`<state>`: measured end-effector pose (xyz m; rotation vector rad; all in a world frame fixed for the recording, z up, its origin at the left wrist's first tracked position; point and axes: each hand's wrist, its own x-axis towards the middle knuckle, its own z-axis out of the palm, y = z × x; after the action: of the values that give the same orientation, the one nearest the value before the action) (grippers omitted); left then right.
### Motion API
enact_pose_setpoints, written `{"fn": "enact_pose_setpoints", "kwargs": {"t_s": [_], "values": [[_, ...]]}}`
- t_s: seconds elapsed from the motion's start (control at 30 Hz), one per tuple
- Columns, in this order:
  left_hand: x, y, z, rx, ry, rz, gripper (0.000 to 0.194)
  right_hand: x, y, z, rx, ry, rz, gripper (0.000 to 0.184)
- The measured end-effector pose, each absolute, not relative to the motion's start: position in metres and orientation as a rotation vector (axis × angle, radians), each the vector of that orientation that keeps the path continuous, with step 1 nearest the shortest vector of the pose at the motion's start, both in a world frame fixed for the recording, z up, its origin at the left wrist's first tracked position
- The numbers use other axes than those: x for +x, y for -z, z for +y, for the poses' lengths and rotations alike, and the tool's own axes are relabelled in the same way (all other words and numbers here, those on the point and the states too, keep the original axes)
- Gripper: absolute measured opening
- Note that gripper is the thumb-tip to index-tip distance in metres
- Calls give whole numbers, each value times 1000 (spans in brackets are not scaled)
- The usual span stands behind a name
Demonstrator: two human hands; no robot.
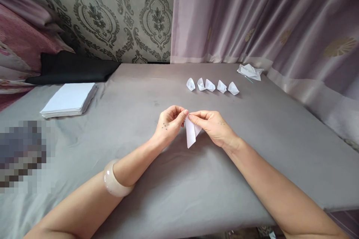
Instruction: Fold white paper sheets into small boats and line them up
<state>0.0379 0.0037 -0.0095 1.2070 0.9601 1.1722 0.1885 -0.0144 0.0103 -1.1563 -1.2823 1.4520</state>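
Note:
A folded piece of white paper (pixel 191 134) hangs between my two hands above the grey cloth. My left hand (pixel 171 121) pinches its top edge with thumb and fingers. Close beside it, my right hand (pixel 215 125) grips the same paper near the top, thumb in front. The paper's lower end comes to a slanted point, and a second flap shows on its right side. Beyond my hands, several small folded paper boats (pixel 210 85) stand in a row. What my fingers cover at the top fold is hidden.
A stack of white paper sheets (pixel 68 99) lies at the left on the grey cloth (pixel 134 93). Behind it is a black cloth (pixel 75 68). Crumpled white paper (pixel 249 71) sits at the far right by the curtain (pixel 241 15). A blurred-out object (pixel 21 153) is at the left edge.

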Motion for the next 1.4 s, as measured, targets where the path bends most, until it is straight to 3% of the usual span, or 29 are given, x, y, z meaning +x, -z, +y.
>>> {"fn": "enact_pose_setpoints", "kwargs": {"t_s": [0.33,0.73,1.23,1.4], "values": [[37,10,3,755,-915,778,23,195,-2,-4,-1286,-1479,-901,32],[38,8,1,687,-882,636,16,195,-3,-2,-923,-1804,-799,19],[39,5,-2,895,-955,666,18,194,-4,-1,-831,-1870,-704,13],[41,6,-7,1146,-1072,853,24,192,-1,-2,-958,-1721,-797,22]]}}
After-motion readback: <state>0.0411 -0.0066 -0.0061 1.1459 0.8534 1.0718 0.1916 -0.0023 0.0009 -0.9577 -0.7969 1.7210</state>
